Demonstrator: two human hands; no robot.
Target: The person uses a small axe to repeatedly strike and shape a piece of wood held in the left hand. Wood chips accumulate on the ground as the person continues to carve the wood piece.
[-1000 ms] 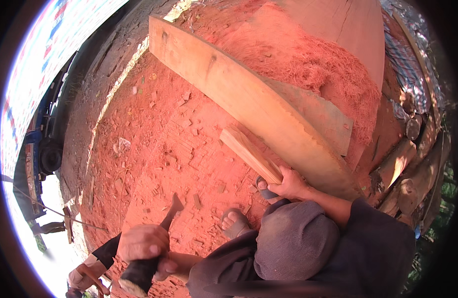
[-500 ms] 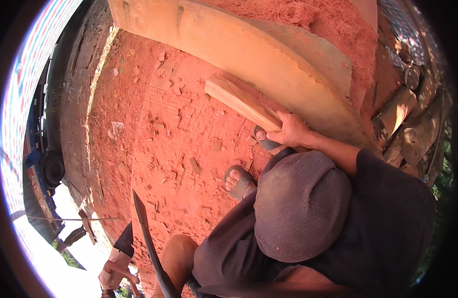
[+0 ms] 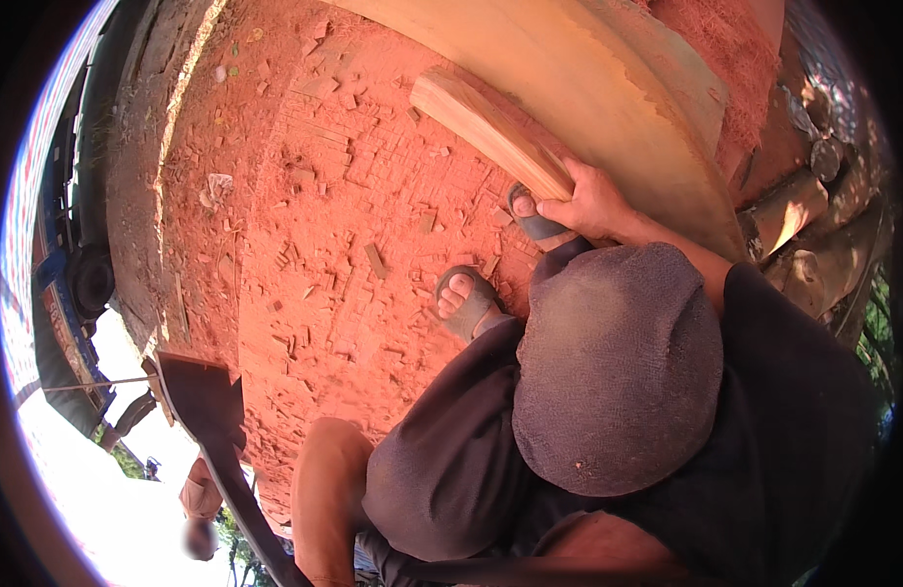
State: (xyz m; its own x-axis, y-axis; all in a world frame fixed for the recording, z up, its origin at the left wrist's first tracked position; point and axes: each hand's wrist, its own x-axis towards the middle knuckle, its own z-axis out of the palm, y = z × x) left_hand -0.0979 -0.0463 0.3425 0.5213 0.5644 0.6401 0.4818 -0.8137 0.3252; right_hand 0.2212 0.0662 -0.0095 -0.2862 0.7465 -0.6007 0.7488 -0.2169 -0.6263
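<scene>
We gripped the near end of the wood block (image 3: 490, 130) with our right hand (image 3: 593, 203), fingers wrapped closed around it. The block's long axis ran away from that hand, up and leftward, against the broad pale plank (image 3: 608, 88). Our left arm raised the adze (image 3: 211, 421), well apart from the block; we cannot tell that hand's grip. Reddish chips (image 3: 373, 259) lay beside the block.

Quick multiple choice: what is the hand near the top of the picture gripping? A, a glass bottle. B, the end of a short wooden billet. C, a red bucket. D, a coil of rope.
B: the hand closes on the lower end of the short wooden billet, which leans against the big curved plank.
</scene>
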